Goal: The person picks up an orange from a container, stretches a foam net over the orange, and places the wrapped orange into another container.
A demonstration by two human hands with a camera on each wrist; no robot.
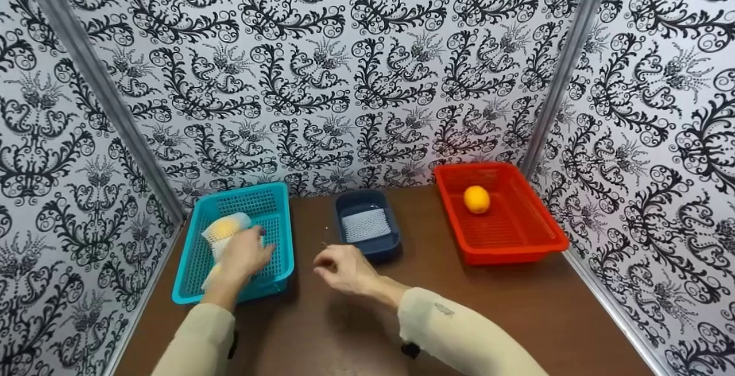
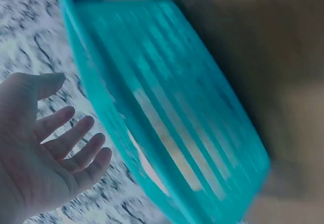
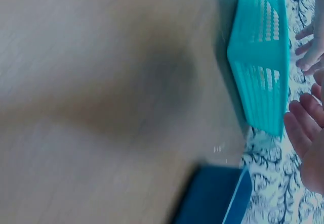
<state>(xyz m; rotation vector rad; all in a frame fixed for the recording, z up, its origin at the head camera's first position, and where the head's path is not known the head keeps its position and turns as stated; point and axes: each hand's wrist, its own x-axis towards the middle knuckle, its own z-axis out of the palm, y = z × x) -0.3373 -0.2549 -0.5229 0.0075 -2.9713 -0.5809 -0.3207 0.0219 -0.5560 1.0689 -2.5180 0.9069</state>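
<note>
My left hand (image 1: 243, 256) is above the teal basket (image 1: 290, 238), holding nothing; the left wrist view shows its fingers (image 2: 83, 155) spread and loosely bent. Inside that basket lies a yellow fruit in a white foam net (image 1: 225, 228), and another pale wrapped piece is partly hidden by the left wrist. Over the table, between the teal basket and the small navy basket, hovers my right hand (image 1: 347, 270). Its fingers (image 3: 297, 133) are loosely curved with nothing seen between them. A white foam net (image 1: 366, 225) lies in the navy basket (image 1: 379, 247).
At the right stands a red basket (image 1: 519, 249) with a yellow-orange round fruit (image 1: 476, 200) in it. Patterned walls (image 1: 390, 77) close off the brown table (image 1: 425, 301) at the back and both sides.
</note>
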